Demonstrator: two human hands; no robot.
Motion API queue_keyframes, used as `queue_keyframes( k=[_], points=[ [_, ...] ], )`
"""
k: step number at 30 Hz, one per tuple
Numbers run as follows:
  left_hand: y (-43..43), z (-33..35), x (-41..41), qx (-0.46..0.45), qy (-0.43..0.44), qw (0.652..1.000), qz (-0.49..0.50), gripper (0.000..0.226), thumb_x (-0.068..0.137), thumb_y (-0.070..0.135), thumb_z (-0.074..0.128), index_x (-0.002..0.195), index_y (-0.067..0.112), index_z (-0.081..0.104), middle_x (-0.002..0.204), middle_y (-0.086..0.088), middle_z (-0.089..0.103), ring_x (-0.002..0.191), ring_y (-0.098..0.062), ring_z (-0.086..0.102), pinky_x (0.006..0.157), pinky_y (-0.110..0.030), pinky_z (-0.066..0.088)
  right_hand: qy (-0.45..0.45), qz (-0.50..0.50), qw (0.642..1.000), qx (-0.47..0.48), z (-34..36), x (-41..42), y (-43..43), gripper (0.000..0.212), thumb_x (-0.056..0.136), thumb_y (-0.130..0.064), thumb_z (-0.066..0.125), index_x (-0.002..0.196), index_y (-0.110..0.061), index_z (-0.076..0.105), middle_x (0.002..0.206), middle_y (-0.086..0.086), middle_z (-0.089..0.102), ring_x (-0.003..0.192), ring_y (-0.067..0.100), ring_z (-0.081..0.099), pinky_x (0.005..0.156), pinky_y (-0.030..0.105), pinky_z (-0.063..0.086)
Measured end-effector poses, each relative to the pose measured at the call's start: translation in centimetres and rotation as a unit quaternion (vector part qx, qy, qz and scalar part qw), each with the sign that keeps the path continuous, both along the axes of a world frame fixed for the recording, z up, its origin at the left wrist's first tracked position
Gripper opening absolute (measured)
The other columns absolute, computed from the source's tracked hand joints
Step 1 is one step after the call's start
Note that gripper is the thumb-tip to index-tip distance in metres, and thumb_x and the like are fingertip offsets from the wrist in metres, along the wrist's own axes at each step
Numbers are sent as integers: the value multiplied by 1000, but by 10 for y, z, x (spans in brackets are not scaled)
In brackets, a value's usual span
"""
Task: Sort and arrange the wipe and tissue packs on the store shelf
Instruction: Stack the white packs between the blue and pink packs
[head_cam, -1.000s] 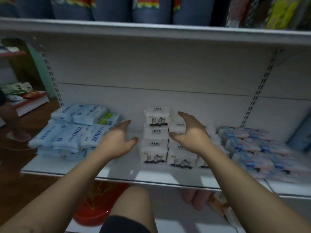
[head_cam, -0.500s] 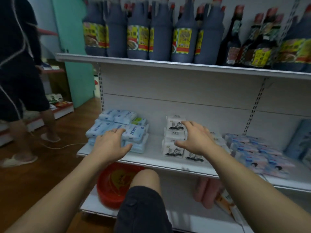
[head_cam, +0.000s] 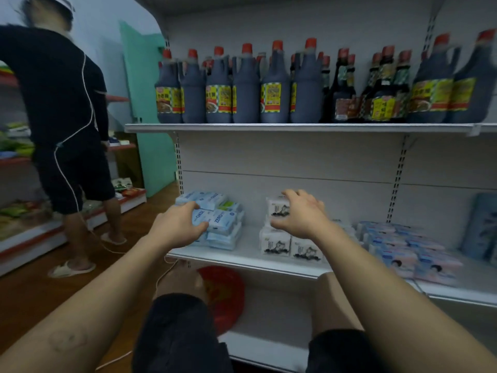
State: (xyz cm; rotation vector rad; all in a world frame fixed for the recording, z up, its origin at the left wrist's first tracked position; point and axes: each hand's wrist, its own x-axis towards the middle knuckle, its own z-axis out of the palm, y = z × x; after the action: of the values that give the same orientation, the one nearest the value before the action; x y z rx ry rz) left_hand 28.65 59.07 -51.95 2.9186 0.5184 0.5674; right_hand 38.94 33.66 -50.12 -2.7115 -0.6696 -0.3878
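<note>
I was crouching before the shelf (head_cam: pixel 242 258), and both my arms were stretched toward it. My left hand (head_cam: pixel 177 227) was at 11 o'clock, on the pile of blue wipe packs (head_cam: pixel 227 235) at the left end of the shelf. Its fingers lay over the top of the front blue pack (head_cam: pixel 201 217) and the thumb pressed on its printed face, so the hand was grasping this pack by its left end.

My right hand (head_cam: pixel 301 214) was at 1 o'clock, on the white tissue packs (head_cam: pixel 277 242), which stood in the middle of the shelf, apart from the blue pile. The fingers were curved over the top white pack (head_cam: pixel 278 208) and the thumb was under its front edge, so this hand was also grasping. The picture was a little blurred there, so I could not tell how firm the hold was. Two more white packs stood side by side at the front, below my wrist.

At 2 o'clock, the pink and blue packs (head_cam: pixel 403 246) lay in low rows, and a tall blue package (head_cam: pixel 481 224) leaned on the back wall at 3 o'clock. On the upper shelf (head_cam: pixel 295 127) at 12 o'clock, dark bottles (head_cam: pixel 246 84) with red caps stood in a row. A red basin (head_cam: pixel 228 292) was on the bottom level beside my knee. At 10 o'clock, another person (head_cam: pixel 64 117) in dark clothes stood with their back to me.
</note>
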Motion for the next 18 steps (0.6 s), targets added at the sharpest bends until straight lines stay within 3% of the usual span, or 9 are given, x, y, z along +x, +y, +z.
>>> queue_keyframes(
  k=[7, 18],
  points=[
    [-33, -29, 17, -20, 0, 1000, -7, 57, 90, 54, 51, 138, 24, 42, 136, 0, 55, 120, -20, 55, 93, -36, 46, 36, 17, 999, -9, -51, -1, 3, 78, 77, -55, 62, 143, -24, 34, 142, 4, 42, 130, 26, 40, 106, 39, 34],
    [10, -64, 17, -49, 11, 996, 73, 57, 86, 57, 52, 134, 28, 46, 131, 3, 57, 116, -17, 55, 93, -41, 48, 80, 79, 994, -10, -69, 40, 70, 75, 79, -53, 62, 143, -24, 35, 139, 6, 43, 128, 28, 40, 104, 39, 35]
  ],
)
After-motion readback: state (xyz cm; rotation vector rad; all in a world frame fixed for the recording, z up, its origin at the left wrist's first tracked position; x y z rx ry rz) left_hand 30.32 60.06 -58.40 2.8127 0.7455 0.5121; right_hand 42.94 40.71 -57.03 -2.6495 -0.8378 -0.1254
